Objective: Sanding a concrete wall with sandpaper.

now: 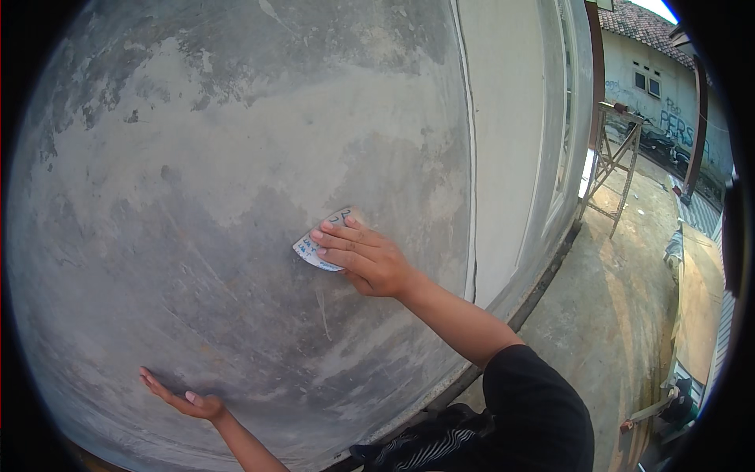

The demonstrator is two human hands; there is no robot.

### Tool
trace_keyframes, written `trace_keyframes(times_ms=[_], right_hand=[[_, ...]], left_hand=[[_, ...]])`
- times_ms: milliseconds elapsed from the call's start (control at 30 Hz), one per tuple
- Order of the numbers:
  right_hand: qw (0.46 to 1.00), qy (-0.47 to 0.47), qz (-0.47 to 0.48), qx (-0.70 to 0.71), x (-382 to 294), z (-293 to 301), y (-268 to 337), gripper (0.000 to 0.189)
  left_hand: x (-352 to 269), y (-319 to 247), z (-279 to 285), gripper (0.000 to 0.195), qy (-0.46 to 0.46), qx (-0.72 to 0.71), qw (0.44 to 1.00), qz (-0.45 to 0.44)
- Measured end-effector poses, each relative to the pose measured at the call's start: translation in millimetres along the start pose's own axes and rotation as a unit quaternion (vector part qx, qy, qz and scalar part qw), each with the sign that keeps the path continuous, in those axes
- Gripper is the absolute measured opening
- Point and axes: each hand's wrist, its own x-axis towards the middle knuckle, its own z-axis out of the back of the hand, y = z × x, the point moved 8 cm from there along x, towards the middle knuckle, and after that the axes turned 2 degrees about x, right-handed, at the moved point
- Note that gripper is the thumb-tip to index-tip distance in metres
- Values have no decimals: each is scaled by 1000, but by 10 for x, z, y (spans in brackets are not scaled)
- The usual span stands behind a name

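A grey cement-plastered wall [236, 159] with pale, uneven patches fills most of the view. Under the flat fingers of my right hand [371, 259], a piece of sandpaper [305, 248] is held against the wall. Its pale back bears blue print, and its abrasive side is hidden. Lower and to the left, my left hand [183, 404] holds nothing. Its thumb stands apart from the other fingers, and it is at or very close to the wall; contact cannot be made out.
Right of the plaster is a pale door or panel [504, 141] in a frame. A metal trestle [613, 165] stands on the concrete floor [590, 312] beyond it. A wooden board [699, 307] lies at the far right. Motorcycles [663, 144] are parked behind.
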Motion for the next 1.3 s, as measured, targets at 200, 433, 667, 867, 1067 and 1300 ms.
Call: trace_keyframes(times_ms=[200, 433, 667, 867, 1067, 1300], right_hand=[[991, -104, -52, -61, 93, 347, -325, 30], [999, -29, -26, -10, -41, -57, 20, 35], [976, -162, -103, -107, -196, 514, -441, 30], [991, -90, -83, -48, -134, 248, -152, 28], [988, -79, -96, -96, -500, 438, -433, 29], [981, -125, -147, -30, -345, 311, -245, 27]], left_hand=[[-7, -8, -24, 64, -3, -20, 1000, 1], [-12, -2, -8, 63, -5, -5, 1000, 6], [-15, -14, -28, 63, -4, -2, 1000, -4], [-61, 80, -2, 65, -6, 2, 1000, 14], [-26, 14, -26, 65, -2, 5, 1000, 10], [-14, 13, -11, 62, -1, 9, 1000, -3]])
